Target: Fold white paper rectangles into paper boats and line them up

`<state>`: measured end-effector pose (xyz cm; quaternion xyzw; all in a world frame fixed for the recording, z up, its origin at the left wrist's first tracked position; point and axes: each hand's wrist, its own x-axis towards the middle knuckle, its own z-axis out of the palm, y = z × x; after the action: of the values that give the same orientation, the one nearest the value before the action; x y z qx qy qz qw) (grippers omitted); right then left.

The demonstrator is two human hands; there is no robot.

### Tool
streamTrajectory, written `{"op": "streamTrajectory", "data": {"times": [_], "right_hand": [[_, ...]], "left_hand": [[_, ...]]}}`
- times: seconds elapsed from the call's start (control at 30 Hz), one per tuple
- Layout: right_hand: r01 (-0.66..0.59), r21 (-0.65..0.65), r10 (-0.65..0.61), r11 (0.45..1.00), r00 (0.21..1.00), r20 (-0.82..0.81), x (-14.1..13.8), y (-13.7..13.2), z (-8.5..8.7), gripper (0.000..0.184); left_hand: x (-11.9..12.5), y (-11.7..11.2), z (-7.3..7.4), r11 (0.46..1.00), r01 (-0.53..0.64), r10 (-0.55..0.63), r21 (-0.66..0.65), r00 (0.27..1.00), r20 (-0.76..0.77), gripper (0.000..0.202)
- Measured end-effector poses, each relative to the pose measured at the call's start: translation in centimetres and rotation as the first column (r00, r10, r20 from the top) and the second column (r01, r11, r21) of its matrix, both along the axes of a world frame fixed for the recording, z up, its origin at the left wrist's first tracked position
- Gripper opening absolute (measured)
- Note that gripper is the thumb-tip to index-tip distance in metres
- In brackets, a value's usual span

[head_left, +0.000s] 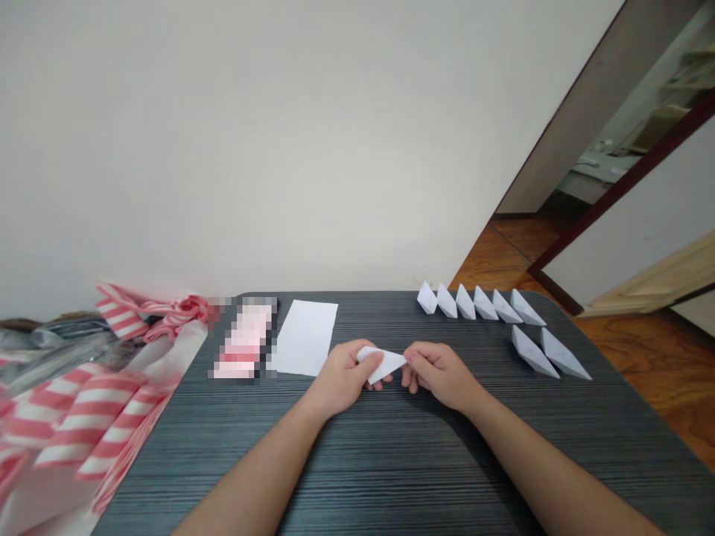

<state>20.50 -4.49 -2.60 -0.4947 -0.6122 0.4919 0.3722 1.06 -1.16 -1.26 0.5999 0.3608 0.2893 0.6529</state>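
Both hands hold one small folded piece of white paper (383, 363) just above the dark striped table (357, 461). My left hand (342, 378) grips its left end with curled fingers. My right hand (436, 372) pinches its right tip. A flat white sheet of paper (304, 336) lies just beyond my left hand. Several finished folded paper boats (483, 304) stand in a row at the far right of the table, with two more (550, 353) in front of that row.
Red-and-white striped plastic bags (83, 417) are heaped over the table's left edge. A blurred pink item (244, 339) lies left of the sheet. A pale wall stands behind. At right there is wooden floor and an open doorway (625, 149).
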Motion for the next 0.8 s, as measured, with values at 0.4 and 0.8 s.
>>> {"op": "streamTrajectory", "data": {"times": [0.4, 0.8], "right_hand": [[-0.019, -0.123, 0.013, 0.992, 0.999, -0.050, -0.12, 0.24, 0.10, 0.038], [-0.032, -0.007, 0.032, 0.999, 0.997, 0.068, -0.15, 0.09, 0.60, 0.036]], "left_hand": [[0.07, -0.10, -0.06, 0.999, 0.011, -0.009, 0.046, 0.999, -0.035, 0.027], [0.20, -0.15, 0.00, 0.996, -0.023, 0.029, 0.088, 0.997, -0.073, 0.030]]}}
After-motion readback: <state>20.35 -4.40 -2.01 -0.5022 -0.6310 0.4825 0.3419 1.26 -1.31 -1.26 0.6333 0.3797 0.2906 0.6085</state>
